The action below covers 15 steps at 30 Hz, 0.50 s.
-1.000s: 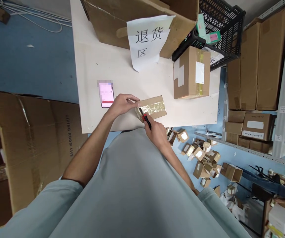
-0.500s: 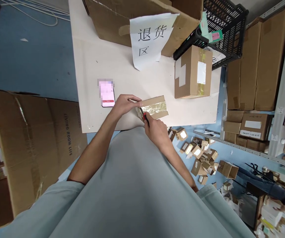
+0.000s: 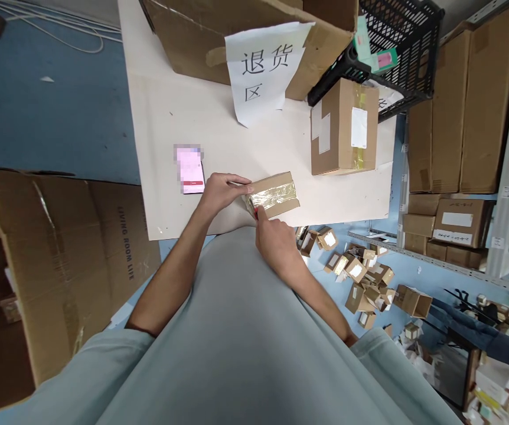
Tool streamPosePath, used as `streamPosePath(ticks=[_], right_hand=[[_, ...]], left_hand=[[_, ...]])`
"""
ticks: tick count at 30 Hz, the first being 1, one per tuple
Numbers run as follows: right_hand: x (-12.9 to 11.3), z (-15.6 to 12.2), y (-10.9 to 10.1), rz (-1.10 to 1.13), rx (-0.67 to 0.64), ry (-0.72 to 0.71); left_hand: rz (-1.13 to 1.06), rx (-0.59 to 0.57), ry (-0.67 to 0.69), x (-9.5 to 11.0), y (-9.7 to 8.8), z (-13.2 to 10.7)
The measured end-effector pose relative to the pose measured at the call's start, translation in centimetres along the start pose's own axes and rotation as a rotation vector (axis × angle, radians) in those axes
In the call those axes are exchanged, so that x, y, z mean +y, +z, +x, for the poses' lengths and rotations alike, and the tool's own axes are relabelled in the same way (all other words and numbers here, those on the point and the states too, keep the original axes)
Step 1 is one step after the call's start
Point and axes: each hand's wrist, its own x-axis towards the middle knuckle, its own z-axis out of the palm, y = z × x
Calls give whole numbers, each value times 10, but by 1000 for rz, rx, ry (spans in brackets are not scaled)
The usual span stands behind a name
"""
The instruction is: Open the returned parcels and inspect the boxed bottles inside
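A small flat cardboard box [image 3: 284, 203] with shiny tape along its top lies near the front edge of the white table. Its left end is gripped by the fingers of my left hand [image 3: 222, 192]. My right hand [image 3: 276, 241] is wrapped round a box cutter [image 3: 255, 212], with the forefinger stretched along it. Only a bit of red on the cutter shows, at the box's near left corner; the blade is hidden. To the left of my left hand lies a phone [image 3: 191, 169] with a lit pink screen.
Behind stand a large carton [image 3: 201, 44] with a paper sign [image 3: 266, 71], a taped box [image 3: 343, 127] and a black crate [image 3: 418, 56]. Another large carton [image 3: 90, 254] is at left. Shelved cartons [image 3: 453, 112] stand at right; several small boxes [image 3: 363, 274] lie on the floor.
My right hand has moved slightly down and left along the box's left end. Its cutter, clearly visible before, is now mostly covered by the fingers. My left hand stays at the box's end.
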Motion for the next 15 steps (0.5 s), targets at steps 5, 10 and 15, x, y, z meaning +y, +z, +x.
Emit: streamPosePath(ticks=[5, 10, 15], right_hand=[[11, -4, 12, 9, -20, -14], [15, -5, 13, -11, -54, -34], [17, -11, 11, -80, -68, -51]], left_hand=[[4, 15, 46, -3, 2, -8], [0, 15, 67, -8, 6, -15], [1, 31, 110, -12, 9, -18]])
